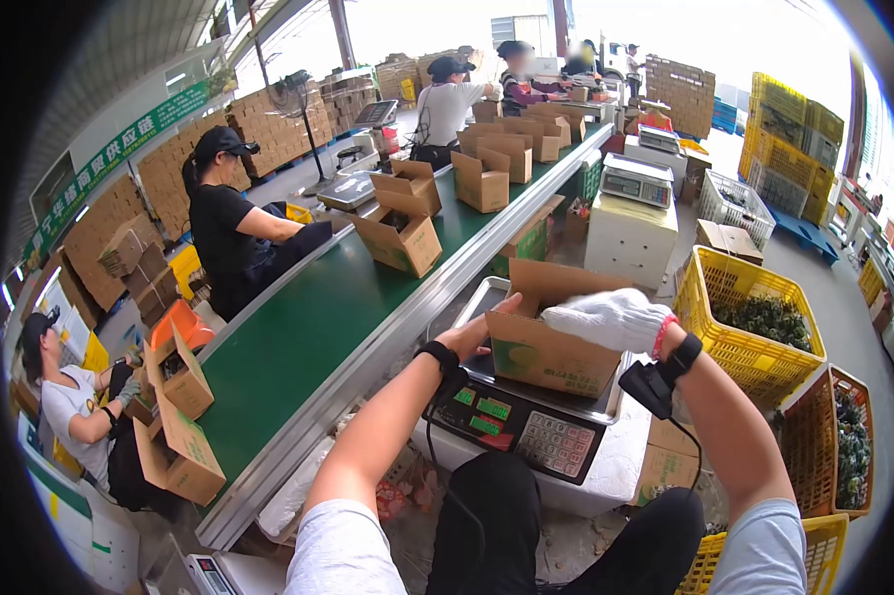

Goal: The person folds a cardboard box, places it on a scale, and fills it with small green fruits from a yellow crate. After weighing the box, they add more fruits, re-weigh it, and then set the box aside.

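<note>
An open cardboard box (556,359) with green print sits on the metal pan (478,309) of a digital scale in front of me. My left hand (478,332) is bare and grips the box's left side, thumb and fingers on either side of the cardboard. My right hand (610,319), in a white knitted glove, lies across the near right rim with its fingers pointing left; the hand hides what is under it. The box's contents are hidden. Below the box, the scale's keypad panel (558,443) faces me, its green displays lit.
A green conveyor belt (303,317) with a metal edge runs diagonally on my left, carrying several open boxes (399,238). Co-workers sit across it, one in a black shirt (231,223). Yellow crates (754,342) of dark produce and a brown crate (794,421) stand at my right.
</note>
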Demonstrator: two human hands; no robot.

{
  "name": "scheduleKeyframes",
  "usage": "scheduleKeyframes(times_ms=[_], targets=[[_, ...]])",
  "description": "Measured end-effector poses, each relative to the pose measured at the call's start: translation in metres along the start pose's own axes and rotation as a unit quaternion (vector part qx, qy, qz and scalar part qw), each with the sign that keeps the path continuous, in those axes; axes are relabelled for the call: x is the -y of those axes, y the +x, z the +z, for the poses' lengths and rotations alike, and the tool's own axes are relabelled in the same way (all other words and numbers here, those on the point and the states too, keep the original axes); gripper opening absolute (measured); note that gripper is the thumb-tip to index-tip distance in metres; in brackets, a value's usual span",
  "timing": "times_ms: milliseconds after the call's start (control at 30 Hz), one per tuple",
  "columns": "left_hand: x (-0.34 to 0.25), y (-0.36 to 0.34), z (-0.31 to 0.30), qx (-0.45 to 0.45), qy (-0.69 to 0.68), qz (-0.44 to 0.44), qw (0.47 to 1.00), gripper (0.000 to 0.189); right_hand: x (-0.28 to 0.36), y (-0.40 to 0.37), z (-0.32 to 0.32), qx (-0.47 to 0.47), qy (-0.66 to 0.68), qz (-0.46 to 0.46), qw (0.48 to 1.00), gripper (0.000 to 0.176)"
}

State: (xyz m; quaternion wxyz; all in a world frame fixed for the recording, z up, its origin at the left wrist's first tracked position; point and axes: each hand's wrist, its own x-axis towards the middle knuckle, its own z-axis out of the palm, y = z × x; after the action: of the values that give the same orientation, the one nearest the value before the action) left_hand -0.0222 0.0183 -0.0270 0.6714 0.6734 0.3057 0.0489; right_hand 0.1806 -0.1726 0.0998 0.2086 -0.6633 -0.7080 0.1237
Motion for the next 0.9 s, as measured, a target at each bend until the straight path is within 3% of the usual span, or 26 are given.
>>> scheduleKeyframes(times_ms=[33, 67, 100, 167, 200, 267, 433, 500, 533, 567, 633, 700, 767, 833, 900], targets=[[-0.003, -0.002, 0.001, -0.003, 0.001, -0.001, 1.000, 0.112, -0.001, 0.003, 0.002, 0.069, 0.053, 0.129, 0.988, 0.055], [-0.007, -0.004, 0.003, -0.004, 0.005, -0.021, 1.000, 0.114, 0.000, 0.007, -0.004, 0.106, 0.087, 0.202, 0.970, 0.073], [-0.009, -0.006, 0.006, -0.003, 0.009, -0.041, 0.999, 0.116, -0.006, 0.009, -0.004, 0.117, 0.172, 0.199, 0.958, 0.078], [-0.017, -0.007, 0.012, 0.019, -0.006, -0.053, 0.998, 0.118, 0.011, 0.002, -0.018, 0.131, 0.168, 0.220, 0.952, 0.075], [-0.013, 0.002, 0.009, 0.038, -0.023, -0.070, 0.997, 0.117, 0.008, 0.000, -0.015, 0.130, 0.165, 0.220, 0.953, 0.075], [-0.017, 0.001, 0.013, 0.054, -0.038, -0.084, 0.994, 0.117, -0.005, -0.013, 0.001, 0.041, 0.220, 0.181, 0.958, 0.069], [-0.051, -0.036, 0.041, 0.086, -0.078, -0.017, 0.993, 0.107, -0.029, -0.048, 0.009, -0.029, 0.261, 0.149, 0.953, 0.053], [-0.066, -0.044, 0.058, 0.042, -0.175, -0.030, 0.983, 0.070, -0.043, -0.055, 0.010, -0.076, 0.229, 0.090, 0.966, 0.048], [-0.065, -0.043, 0.062, -0.009, -0.166, -0.001, 0.986, 0.064, -0.045, -0.048, 0.014, -0.132, 0.192, -0.126, 0.964, 0.043], [-0.058, -0.042, 0.061, -0.022, -0.164, 0.027, 0.986, 0.061, -0.049, -0.050, 0.014, -0.133, 0.192, -0.123, 0.965, 0.043], [-0.045, -0.040, 0.058, -0.047, -0.157, 0.082, 0.983, 0.055, -0.031, -0.051, 0.003, -0.132, 0.306, 0.001, 0.943, 0.037], [-0.023, -0.043, 0.041, -0.030, -0.275, 0.103, 0.956, 0.061, -0.029, -0.067, 0.001, -0.235, 0.366, -0.017, 0.900, 0.029], [0.014, -0.044, 0.000, -0.024, -0.380, 0.147, 0.913, 0.071, -0.023, -0.105, -0.013, -0.264, 0.259, -0.003, 0.929, 0.028], [0.010, -0.093, -0.010, -0.074, -0.470, 0.179, 0.861, 0.070, -0.041, -0.147, -0.013, -0.256, 0.195, 0.016, 0.947, 0.028], [0.034, -0.103, -0.054, -0.185, -0.494, 0.237, 0.816, 0.071, -0.087, -0.190, 0.005, -0.243, 0.190, 0.112, 0.945, 0.028]])
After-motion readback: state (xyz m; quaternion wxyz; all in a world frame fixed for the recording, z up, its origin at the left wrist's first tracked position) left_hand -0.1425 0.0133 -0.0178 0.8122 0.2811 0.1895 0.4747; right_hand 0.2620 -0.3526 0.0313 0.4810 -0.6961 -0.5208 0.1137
